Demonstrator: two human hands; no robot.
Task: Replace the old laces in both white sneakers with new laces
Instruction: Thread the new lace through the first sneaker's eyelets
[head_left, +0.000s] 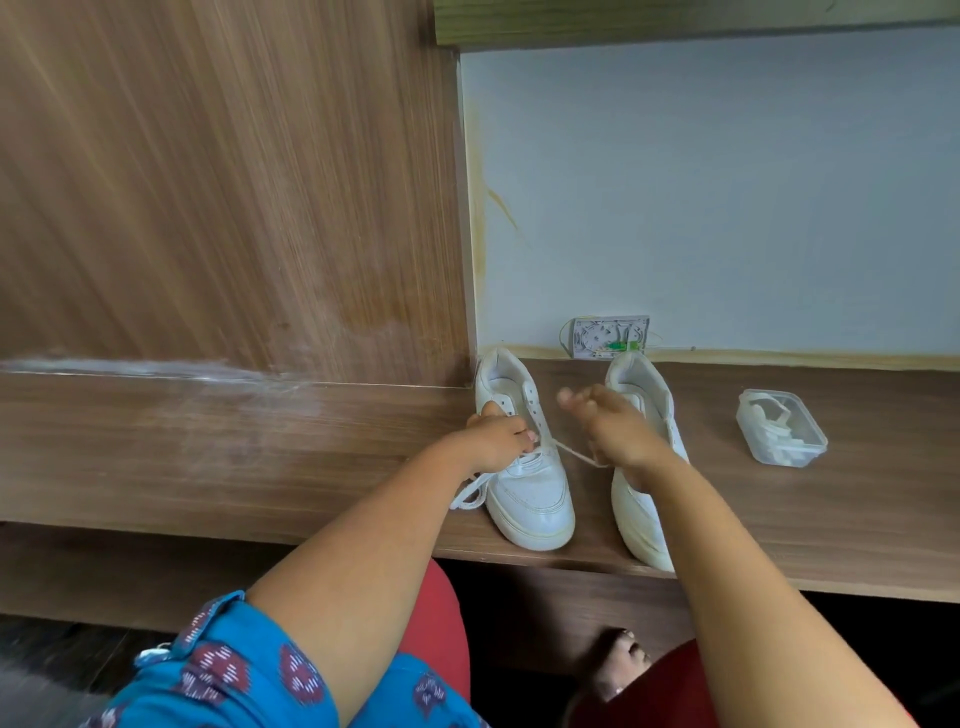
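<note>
The left hand (498, 439) is pinching a white lace (574, 453) at the eyelets of the left sneaker (524, 467), while the right hand (618, 431) is gripping the lace's other stretch, drawing it taut between them. The right sneaker (641, 499) is standing just beside, partly under that arm. Both are sitting on the wooden ledge (260, 467). A clear plastic container (782, 428) is lying well apart to the right.
</note>
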